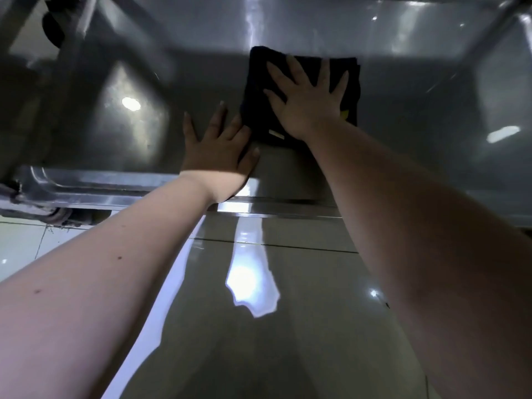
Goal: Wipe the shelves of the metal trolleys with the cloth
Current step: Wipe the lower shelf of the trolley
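Dark cloth lies under the flat right hand; flat left hand rests near the shelf edge.

We see only edges of the cloth; right hand covers its middle. Shelf runs off left and right. Upper-left frame is too blurred for us to read.

hands 2: left hand, right hand | cloth 1 | shelf 1

The shelf is smooth, glossy metal with hazy smears; the dark cloth looks soft and matt; the floor tiles are glossy
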`<state>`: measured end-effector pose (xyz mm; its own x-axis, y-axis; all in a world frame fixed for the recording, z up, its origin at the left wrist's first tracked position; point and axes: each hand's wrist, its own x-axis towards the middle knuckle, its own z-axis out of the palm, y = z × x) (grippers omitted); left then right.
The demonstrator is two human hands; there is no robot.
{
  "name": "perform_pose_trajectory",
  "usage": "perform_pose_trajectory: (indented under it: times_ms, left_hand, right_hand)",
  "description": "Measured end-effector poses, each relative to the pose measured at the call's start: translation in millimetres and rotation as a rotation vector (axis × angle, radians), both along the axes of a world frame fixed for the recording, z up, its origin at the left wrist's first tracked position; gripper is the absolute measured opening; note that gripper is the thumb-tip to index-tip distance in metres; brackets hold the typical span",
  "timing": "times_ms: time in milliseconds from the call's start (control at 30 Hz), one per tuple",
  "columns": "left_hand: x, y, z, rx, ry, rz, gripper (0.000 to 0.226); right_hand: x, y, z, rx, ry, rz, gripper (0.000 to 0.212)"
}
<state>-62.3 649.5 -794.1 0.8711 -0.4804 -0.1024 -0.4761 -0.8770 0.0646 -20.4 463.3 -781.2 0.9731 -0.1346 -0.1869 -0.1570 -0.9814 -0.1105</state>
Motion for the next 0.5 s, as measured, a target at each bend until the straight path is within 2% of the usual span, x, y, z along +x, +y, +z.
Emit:
perform_pose_trajectory:
  times_ms: [67,267,367,500]
  left_hand:
    - [-1,1,1,0.000,0.000,-0.003,0.058]
    - [-2,-1,4,-0.017,0.004,0.003,0.061]
    - [-3,-4,3,-0.012,0.004,0.008,0.061]
    - [-4,-5,4,-0.003,0.007,-0.009,0.060]
  right_hand:
    - [2,-18,0,-0.005,-0.021,0.002,0.060]
    - [-40,-100,3,-0.018,0.038,-0.265,0.062]
    - [-93,-79,0,-0.048,0.016,-0.250,0.062]
    - [-128,5,-1,-0.064,0.045,-0.085,0.062]
